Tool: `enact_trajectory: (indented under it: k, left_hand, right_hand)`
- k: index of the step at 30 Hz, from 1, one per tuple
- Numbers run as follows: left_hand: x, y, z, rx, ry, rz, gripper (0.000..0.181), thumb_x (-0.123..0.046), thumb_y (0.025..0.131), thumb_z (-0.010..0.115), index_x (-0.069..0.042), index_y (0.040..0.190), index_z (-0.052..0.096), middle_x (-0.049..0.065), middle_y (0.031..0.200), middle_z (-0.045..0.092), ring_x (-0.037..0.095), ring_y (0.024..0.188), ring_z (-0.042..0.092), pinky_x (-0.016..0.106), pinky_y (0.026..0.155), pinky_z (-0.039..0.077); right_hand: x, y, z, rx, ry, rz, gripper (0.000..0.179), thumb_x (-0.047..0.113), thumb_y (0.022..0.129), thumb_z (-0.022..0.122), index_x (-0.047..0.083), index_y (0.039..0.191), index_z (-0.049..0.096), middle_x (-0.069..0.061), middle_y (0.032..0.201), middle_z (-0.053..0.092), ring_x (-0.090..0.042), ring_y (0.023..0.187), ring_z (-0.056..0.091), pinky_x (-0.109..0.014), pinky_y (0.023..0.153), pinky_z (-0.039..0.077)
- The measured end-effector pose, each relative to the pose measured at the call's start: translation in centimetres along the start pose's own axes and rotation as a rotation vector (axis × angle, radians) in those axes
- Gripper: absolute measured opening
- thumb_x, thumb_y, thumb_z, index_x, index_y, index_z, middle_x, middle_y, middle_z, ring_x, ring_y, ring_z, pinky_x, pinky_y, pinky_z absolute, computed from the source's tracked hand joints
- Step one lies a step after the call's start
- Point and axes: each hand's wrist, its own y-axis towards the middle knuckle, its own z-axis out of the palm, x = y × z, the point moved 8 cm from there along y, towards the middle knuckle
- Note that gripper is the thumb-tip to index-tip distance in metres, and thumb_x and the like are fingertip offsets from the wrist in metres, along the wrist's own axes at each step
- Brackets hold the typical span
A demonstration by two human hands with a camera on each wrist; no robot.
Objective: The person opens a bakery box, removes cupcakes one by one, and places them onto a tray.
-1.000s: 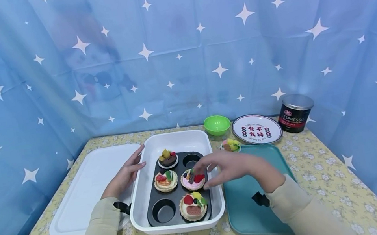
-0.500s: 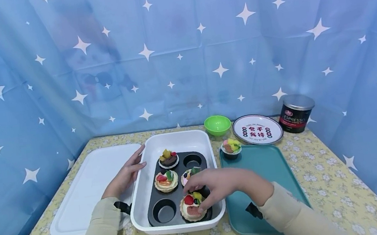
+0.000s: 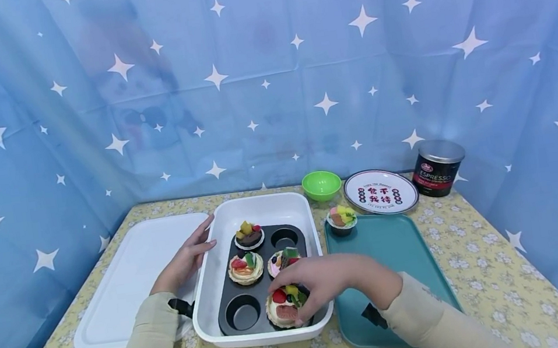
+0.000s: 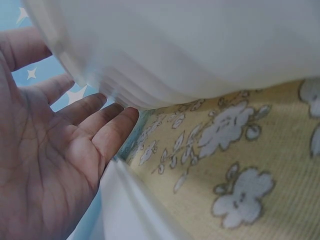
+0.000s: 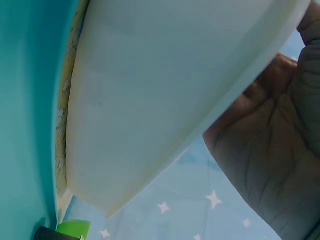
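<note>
A white rectangular tub [image 3: 205,319] holds a dark muffin tin [image 3: 261,300]. My left hand [image 3: 185,263] holds the tub's left rim, thumb over the edge; in the left wrist view its fingers [image 4: 117,132] lie against the outer wall. My right hand [image 3: 325,279] reaches over the right wall and grips a fruit tart [image 3: 283,314] in the front right cup, its thumb at the tart's near edge. The fingertips behind the tart are partly hidden. A pink cream tart [image 3: 276,265], another fruit tart [image 3: 246,269] and a chocolate cupcake [image 3: 249,236] sit in other cups.
Left of the tub lies a white lid [image 3: 119,289]; to the right is a teal tray [image 3: 386,265]. A fruit-topped cupcake [image 3: 342,220] stands at the tray's back corner. Behind are a green bowl [image 3: 322,186], a printed plate [image 3: 401,198] and an espresso tin [image 3: 437,169].
My right hand has come forward from over the pink cream tart to the front fruit tart, and its fingers have closed around it. My left hand stays on the rim.
</note>
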Motion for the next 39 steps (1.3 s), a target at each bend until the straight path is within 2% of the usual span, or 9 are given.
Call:
enact_trajectory:
  k: [4,7,13,15,19,22,30,39]
  left_hand:
    - [0.04,0.02,-0.05,-0.002,0.000,-0.004,0.072,-0.018,0.104,0.053,-0.032,0.163,0.014,0.015,0.166,0.017,0.010,0.048,0.042,0.026,0.071,0.052]
    - [0.02,0.07,-0.06,-0.002,-0.001,-0.005,0.072,-0.019,0.104,0.053,-0.032,0.163,0.014,0.015,0.166,0.016,0.008,0.057,0.051,0.025,0.075,0.052]
    - [0.03,0.09,-0.15,-0.010,0.011,-0.013,0.073,-0.018,0.104,0.053,-0.031,0.163,0.013,0.015,0.166,0.016,0.008,0.059,0.050,0.025,0.079,0.052]
    - [0.00,0.10,-0.17,-0.009,0.010,-0.009,0.073,-0.018,0.104,0.053,-0.031,0.163,0.012,0.015,0.167,0.015,0.005,0.069,0.057,0.025,0.081,0.052]
    - [0.00,0.13,-0.19,-0.013,0.013,-0.010,0.073,-0.018,0.104,0.053,-0.030,0.163,0.012,0.015,0.167,0.015,0.006,0.064,0.055,0.024,0.076,0.051]
    - [0.14,0.14,-0.26,-0.018,0.021,-0.017,0.073,-0.020,0.103,0.053,-0.031,0.163,0.014,0.016,0.166,0.017,0.011,0.046,0.037,0.026,0.065,0.048]
    - [0.20,0.07,-0.33,-0.021,0.027,-0.006,0.072,-0.021,0.103,0.054,-0.031,0.163,0.016,0.017,0.164,0.021,0.011,0.044,0.036,0.024,0.055,0.044]
    - [0.23,0.09,-0.31,-0.020,0.026,-0.007,0.072,-0.021,0.103,0.054,-0.031,0.163,0.016,0.017,0.165,0.021,0.011,0.043,0.036,0.024,0.054,0.044]
  right_hand:
    - [0.02,0.30,0.49,0.009,-0.027,0.021,0.060,0.034,0.092,0.075,0.019,0.146,0.052,0.007,0.140,0.054,-0.005,0.123,0.050,-0.024,0.102,0.043]
    - [0.18,0.44,0.62,0.004,-0.053,0.026,0.058,0.031,0.093,0.075,0.019,0.145,0.052,0.007,0.140,0.054,-0.005,0.122,0.050,-0.024,0.102,0.043]
    - [0.40,0.54,0.69,-0.008,-0.084,0.031,0.058,0.028,0.092,0.076,0.018,0.144,0.053,0.007,0.140,0.055,-0.005,0.124,0.050,-0.025,0.104,0.042]
    - [0.40,0.55,0.70,-0.009,-0.087,0.032,0.058,0.028,0.092,0.076,0.018,0.144,0.053,0.007,0.140,0.055,-0.005,0.124,0.050,-0.024,0.104,0.042]
    - [0.35,0.58,0.77,-0.005,-0.084,0.032,0.060,0.025,0.091,0.077,0.019,0.145,0.051,0.008,0.141,0.054,-0.005,0.125,0.050,-0.024,0.104,0.042]
    - [0.34,0.62,0.84,-0.002,-0.093,0.029,0.061,0.025,0.091,0.077,0.020,0.146,0.050,0.008,0.142,0.053,-0.005,0.126,0.049,-0.024,0.104,0.042]
    - [0.67,0.63,0.81,-0.019,-0.149,0.024,0.058,0.022,0.090,0.078,0.018,0.143,0.053,0.008,0.141,0.054,-0.005,0.126,0.050,-0.025,0.104,0.042]
    - [0.85,0.70,0.74,-0.025,-0.167,0.007,0.054,0.023,0.091,0.077,0.017,0.141,0.056,0.007,0.138,0.057,-0.004,0.123,0.052,-0.023,0.102,0.043]
